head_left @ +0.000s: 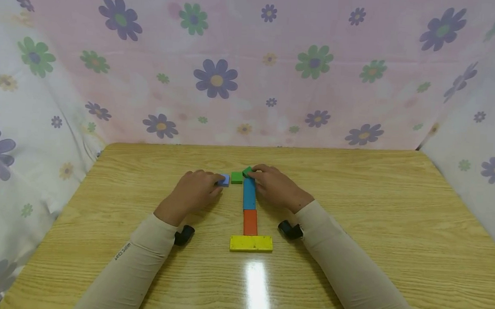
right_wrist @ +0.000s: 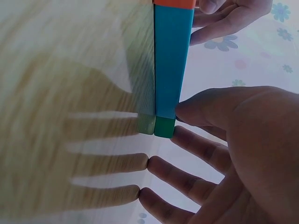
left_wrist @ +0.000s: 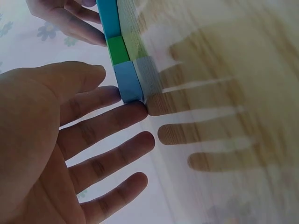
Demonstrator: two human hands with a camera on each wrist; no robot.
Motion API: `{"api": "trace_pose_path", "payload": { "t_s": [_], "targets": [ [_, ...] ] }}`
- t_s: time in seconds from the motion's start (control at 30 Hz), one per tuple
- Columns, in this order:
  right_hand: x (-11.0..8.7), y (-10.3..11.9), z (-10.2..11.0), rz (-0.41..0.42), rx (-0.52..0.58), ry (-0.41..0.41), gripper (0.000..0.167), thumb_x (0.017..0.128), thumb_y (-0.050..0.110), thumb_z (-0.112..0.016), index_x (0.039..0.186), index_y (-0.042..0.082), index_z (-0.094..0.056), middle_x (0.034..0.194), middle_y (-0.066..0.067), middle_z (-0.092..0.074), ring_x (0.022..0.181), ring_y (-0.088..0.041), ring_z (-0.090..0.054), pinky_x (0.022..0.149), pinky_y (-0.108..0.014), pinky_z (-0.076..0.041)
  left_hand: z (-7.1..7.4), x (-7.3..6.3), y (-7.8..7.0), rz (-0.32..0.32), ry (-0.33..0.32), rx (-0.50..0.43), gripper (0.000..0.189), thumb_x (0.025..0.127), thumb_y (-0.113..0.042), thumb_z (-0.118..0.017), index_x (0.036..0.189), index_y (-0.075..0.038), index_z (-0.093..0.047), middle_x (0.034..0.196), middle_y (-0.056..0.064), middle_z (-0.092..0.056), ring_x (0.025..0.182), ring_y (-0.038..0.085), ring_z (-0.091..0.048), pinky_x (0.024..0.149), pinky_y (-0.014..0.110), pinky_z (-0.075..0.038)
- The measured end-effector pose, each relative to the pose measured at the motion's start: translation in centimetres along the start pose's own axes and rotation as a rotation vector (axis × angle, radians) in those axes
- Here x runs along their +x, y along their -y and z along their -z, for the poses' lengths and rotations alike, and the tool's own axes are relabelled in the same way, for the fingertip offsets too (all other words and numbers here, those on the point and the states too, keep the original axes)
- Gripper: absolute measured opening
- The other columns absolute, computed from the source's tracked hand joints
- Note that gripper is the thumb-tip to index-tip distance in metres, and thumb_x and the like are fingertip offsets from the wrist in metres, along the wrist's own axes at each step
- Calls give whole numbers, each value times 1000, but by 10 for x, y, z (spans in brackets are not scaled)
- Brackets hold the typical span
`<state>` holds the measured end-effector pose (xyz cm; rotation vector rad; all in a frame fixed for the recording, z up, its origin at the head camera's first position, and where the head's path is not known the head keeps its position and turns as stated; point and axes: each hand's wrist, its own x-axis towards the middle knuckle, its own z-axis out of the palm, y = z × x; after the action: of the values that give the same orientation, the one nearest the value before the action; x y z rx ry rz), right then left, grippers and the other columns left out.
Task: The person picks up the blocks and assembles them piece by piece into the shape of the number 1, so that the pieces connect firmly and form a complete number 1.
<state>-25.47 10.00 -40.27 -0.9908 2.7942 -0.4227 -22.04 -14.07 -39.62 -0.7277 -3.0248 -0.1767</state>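
Note:
In the head view my left hand (head_left: 194, 193) is at the left end of a short row, with a fingertip on a small light-blue block (head_left: 226, 181). The left wrist view shows the fingers spread and nearly straight against that block (left_wrist: 128, 81), the thumb apart from it. My right hand (head_left: 277, 187) pinches a small green block (head_left: 247, 171), turned at an angle, at the far end of a long blue block (head_left: 249, 195). In the right wrist view the thumb and index finger meet this green block (right_wrist: 164, 127). Another green block (head_left: 236, 178) lies between the hands.
A red block (head_left: 250, 222) continues the line toward me from the long blue block, and a yellow bar (head_left: 251, 243) lies crosswise at its near end. Everything lies on a glossy wooden table (head_left: 347, 189). Behind it hangs a flowered cloth (head_left: 246, 41).

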Motion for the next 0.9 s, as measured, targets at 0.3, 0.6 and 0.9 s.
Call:
{"api": "trace_pose_path", "payload": {
  "t_s": [0.3, 0.6, 0.9],
  "targets": [
    [-1, 0, 0, 9, -4, -22, 42, 104, 11, -51, 145, 2, -51, 150, -19, -46, 135, -37, -50, 110, -48, -44, -1, 1, -1, -8, 15, -1, 35, 101, -26, -60, 130, -9, -67, 113, 9, -74, 100, 29, -71, 81, 44, -58],
    [0, 0, -1, 7, 1, -25, 41, 105, 12, -50, 145, 2, -51, 150, -19, -46, 135, -37, -50, 110, -46, -45, 0, 0, -2, -18, -6, -4, 34, 101, -26, -60, 129, -9, -67, 114, 9, -74, 102, 30, -70, 81, 44, -58],
    [1, -1, -2, 4, -5, -18, 41, 105, 13, -48, 145, 3, -51, 150, -19, -46, 136, -36, -49, 112, -47, -43, 0, -1, -2, -18, 2, 5, 35, 101, -27, -59, 131, -10, -66, 115, 9, -74, 102, 31, -70, 82, 46, -58]
  ]
}}
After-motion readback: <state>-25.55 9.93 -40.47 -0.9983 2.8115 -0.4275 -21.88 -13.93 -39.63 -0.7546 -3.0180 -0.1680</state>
